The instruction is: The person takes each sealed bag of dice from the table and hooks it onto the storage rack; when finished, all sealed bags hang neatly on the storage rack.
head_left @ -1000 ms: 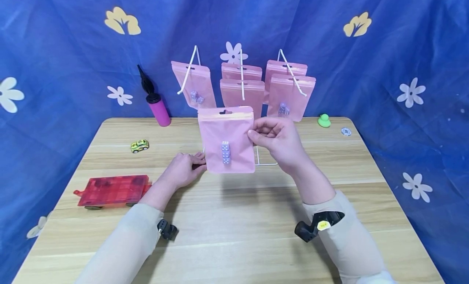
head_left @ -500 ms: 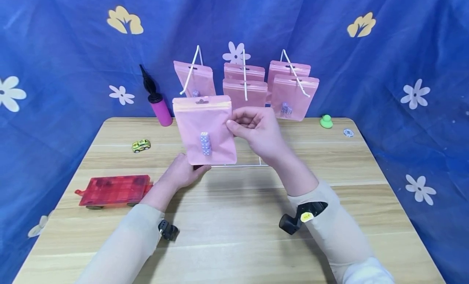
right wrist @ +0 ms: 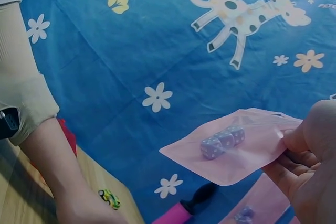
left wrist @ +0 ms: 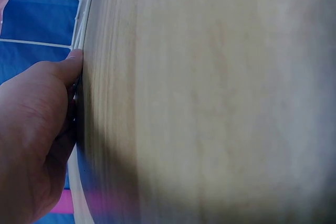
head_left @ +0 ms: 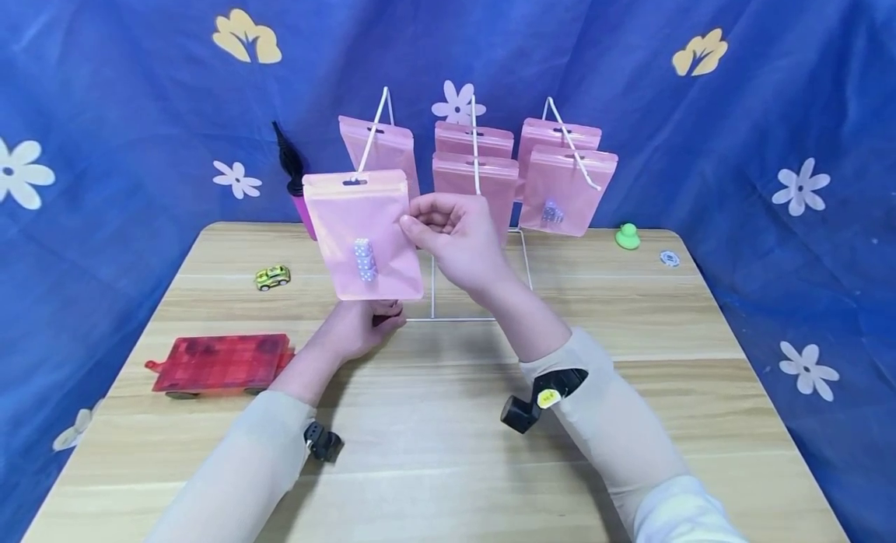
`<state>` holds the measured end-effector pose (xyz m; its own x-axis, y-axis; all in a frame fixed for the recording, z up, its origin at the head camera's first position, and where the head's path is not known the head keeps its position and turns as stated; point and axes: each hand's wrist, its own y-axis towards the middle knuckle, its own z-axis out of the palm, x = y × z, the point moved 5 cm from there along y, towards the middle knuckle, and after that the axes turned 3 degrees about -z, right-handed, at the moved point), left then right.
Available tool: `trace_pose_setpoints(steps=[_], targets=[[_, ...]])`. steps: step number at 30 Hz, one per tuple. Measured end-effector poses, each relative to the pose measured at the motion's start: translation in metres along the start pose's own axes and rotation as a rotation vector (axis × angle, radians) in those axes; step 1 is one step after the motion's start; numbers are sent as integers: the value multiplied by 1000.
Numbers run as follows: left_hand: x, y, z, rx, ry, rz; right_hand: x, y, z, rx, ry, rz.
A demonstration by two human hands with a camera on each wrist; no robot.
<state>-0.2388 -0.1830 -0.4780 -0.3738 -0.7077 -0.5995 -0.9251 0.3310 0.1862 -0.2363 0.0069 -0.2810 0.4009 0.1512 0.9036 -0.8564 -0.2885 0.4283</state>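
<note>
My right hand (head_left: 458, 236) pinches a pink zip bag (head_left: 325, 224) by its right edge, thumb in front. Light purple dice (head_left: 365, 260) show in a column through the bag, and the right wrist view shows these dice (right wrist: 223, 142) too. In the head view the bag's hanging hole overlaps the tip of the left hook (head_left: 371, 134) of a white wire rack (head_left: 455, 320). My left hand (head_left: 353, 333) grips the rack's base at the front left corner; its fingertips are partly hidden. In the left wrist view the thumb (left wrist: 73, 66) lies against the white wire.
Other pink bags (head_left: 476, 177) hang from the rack's hooks. A red toy trailer (head_left: 220, 364), a small toy car (head_left: 273, 277) and a pink and black hand pump (head_left: 302, 208) stand left. A green duck (head_left: 628, 236) and a chip (head_left: 669, 258) lie at the back right.
My right hand has carried the bag left and slightly up, from in front of the middle hook to the left hook's tip. My left hand has stayed at the rack's base.
</note>
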Motion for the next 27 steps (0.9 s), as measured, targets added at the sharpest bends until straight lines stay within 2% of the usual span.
trace_pose_setpoints(steps=[8, 13, 18, 27], targets=[[-4, -1, 0, -8, 27, -13, -13, 8, 3, -51, -37, 47], [-6, -1, -1, -18, 58, 6, -21, 12, 1, -80, -60, 83], [-7, -1, -1, 3, 69, -1, -28, 18, -2, -112, -42, 105], [-6, 1, 0, 34, 90, -32, -33, 29, -2, -153, -43, 74]])
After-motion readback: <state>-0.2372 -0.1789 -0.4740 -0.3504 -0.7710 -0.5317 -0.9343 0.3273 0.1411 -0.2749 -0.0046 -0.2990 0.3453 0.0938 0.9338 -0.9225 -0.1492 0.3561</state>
